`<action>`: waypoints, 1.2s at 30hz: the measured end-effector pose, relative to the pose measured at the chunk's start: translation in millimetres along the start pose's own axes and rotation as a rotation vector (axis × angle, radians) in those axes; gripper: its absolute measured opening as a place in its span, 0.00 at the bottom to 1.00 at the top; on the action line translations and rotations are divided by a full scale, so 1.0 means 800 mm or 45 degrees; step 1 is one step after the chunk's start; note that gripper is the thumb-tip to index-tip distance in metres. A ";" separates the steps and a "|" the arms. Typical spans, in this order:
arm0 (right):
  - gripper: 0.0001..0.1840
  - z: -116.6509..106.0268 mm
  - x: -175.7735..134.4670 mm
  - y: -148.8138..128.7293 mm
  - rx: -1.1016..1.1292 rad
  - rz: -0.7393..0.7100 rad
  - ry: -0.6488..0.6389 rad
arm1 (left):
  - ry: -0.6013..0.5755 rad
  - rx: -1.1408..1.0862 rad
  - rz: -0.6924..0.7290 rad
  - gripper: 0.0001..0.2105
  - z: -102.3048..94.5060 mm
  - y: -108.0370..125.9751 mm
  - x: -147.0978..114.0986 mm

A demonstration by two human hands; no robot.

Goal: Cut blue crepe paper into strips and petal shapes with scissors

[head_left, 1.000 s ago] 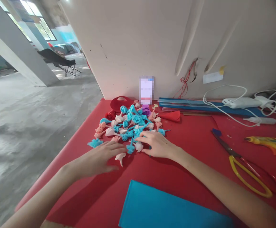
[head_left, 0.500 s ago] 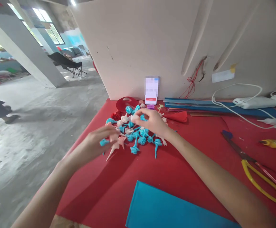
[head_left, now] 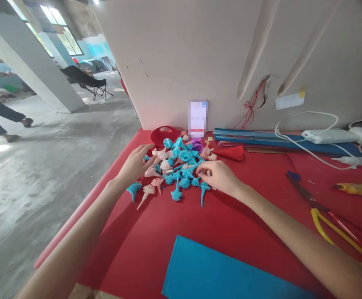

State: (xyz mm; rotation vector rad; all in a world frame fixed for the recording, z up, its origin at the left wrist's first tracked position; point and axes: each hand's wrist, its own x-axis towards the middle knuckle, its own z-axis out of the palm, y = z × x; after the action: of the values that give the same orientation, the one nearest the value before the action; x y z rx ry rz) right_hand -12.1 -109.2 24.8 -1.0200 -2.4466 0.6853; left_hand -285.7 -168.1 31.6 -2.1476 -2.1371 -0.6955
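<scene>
A heap of blue, white and pink crepe-paper roses (head_left: 184, 156) lies on the red tabletop (head_left: 137, 249), several of them with twisted stems. At the left edge of the heap my left hand (head_left: 134, 162) is open, its fingers stretched over the roses there. My right hand (head_left: 218, 175) is at the heap's right side, thumb and fingers closed together; what they hold, if anything, I cannot make out. Just below my left hand lie a blue rose (head_left: 134, 189) and a white rose (head_left: 147, 191) with a pointed stem. A blue paper sheet (head_left: 218, 270) lies near the front.
A phone (head_left: 198, 118) leans on the back panel. To the right are yellow-handled scissors (head_left: 321, 211), a yellow glue gun (head_left: 358, 189), a power strip (head_left: 328, 135) with white cable, and blue paper strips (head_left: 255, 135). A person's legs (head_left: 0, 114) show at the far left.
My left hand has moved up and away from me to the heap's left edge. My right hand has come down and right from above the heap. The person at left has stepped into fuller view.
</scene>
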 end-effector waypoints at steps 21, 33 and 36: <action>0.11 -0.012 -0.003 -0.008 0.025 -0.091 -0.096 | -0.173 0.032 -0.354 0.26 -0.022 -0.026 -0.112; 0.05 0.028 0.036 -0.043 -0.044 -0.043 0.043 | 0.098 -0.169 0.179 0.14 -0.034 -0.009 -0.119; 0.05 0.038 0.009 -0.045 -0.036 -0.108 -0.016 | 0.187 -0.152 0.279 0.13 -0.029 -0.012 -0.115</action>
State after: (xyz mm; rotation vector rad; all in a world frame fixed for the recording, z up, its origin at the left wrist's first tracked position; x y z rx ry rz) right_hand -52.0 -134.6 22.6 -0.9190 -2.5013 0.6328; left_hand -297.7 -262.0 18.9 -2.2631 -1.7976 -0.9470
